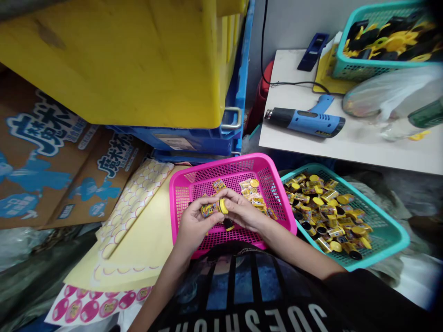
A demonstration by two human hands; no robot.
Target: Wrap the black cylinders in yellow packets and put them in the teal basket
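A small yellow-capped jar [213, 209] is shown held between both hands above a pink plastic mesh basket [273, 193]. The left hand [195, 226] is curled closed around the labelled body of the jar, while the right hand [244, 211] is partly closed, its fingers [231, 199] being pressed against the yellow cap. A small black-topped piece [228, 224] is seen just below the hands. Loose gold-labelled pieces [251, 193] are contained in the pink basket, and many similar jars [327, 214] are heaped in a teal plastic basket [398, 233] to the right. Printed sticker sheets [131, 240] are laid to the left, and a blue heat gun [304, 117] is placed on a white table [346, 152] beyond.
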